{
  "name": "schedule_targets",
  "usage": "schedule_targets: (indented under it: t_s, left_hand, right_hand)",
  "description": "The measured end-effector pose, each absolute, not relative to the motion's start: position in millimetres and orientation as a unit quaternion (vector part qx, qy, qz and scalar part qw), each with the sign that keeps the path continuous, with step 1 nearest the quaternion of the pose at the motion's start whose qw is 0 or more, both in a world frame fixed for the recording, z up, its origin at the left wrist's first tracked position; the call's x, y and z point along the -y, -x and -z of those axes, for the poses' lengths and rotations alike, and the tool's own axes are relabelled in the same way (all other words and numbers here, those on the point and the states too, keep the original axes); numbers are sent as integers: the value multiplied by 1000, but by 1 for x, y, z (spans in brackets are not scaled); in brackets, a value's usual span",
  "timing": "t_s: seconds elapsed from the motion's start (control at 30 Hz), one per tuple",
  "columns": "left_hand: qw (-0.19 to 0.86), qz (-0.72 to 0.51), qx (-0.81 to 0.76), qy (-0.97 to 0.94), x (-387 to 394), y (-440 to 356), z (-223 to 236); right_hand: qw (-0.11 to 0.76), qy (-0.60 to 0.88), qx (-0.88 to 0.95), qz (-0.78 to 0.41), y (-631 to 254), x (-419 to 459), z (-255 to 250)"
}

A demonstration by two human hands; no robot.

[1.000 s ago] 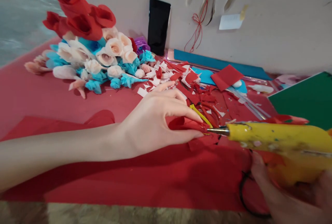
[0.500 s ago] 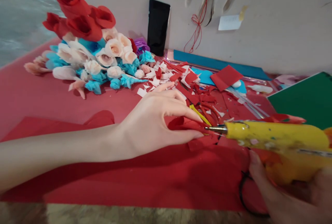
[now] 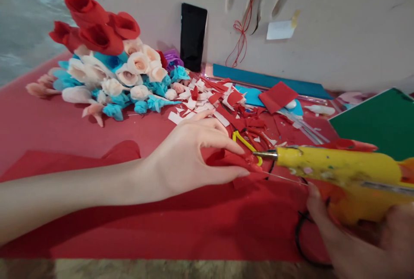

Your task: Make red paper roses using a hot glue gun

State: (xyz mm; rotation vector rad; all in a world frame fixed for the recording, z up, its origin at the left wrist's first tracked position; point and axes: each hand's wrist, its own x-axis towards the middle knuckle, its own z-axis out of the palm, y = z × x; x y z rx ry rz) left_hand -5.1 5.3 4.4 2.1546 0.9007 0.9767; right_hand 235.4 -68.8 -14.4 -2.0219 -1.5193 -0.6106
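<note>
My left hand (image 3: 184,158) pinches a rolled piece of red crepe paper (image 3: 217,157) between thumb and forefinger, its other fingers loosely extended. A yellow hot glue gun (image 3: 336,164) is in my right hand (image 3: 362,240), at the lower right. The gun's metal nozzle is right by the end of the red paper; whether it touches cannot be made out. From the paper's end, a thin pale line, a wire or glue strand, runs to my right thumb. Just behind the paper lies a yellow loop (image 3: 245,141) like a tool handle. Red paper sheets (image 3: 194,231) spread beneath my left hand.
At the left is a heap of red, white and blue paper flowers (image 3: 139,63). A black phone (image 3: 193,37) leans on the wall. Paper scraps (image 3: 207,98) lie mid-table. At the right are a green board (image 3: 375,123) and a red square (image 3: 278,97). A black cord (image 3: 299,240) curves near my right hand.
The glue gun's nozzle has moved slightly up relative to the paper's end. The pale line to my right thumb now shows more clearly. My left hand keeps its pinch.
</note>
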Motion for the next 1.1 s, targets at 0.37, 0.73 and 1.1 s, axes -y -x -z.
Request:
schedule_targets:
  t_s: [0.37, 0.73, 1.1]
  left_hand:
    - [316, -282, -383, -821, -10, 4, -1]
    - [339, -264, -404, -808, -14, 4, -5]
    - [444, -271, -468, -715, -21, 8, -7]
  right_hand:
    - [203, 739, 594, 244, -278, 25, 25]
    - [122, 786, 598, 99, -326, -2, 70]
    - [172, 468, 866, 30, -253, 36, 40]
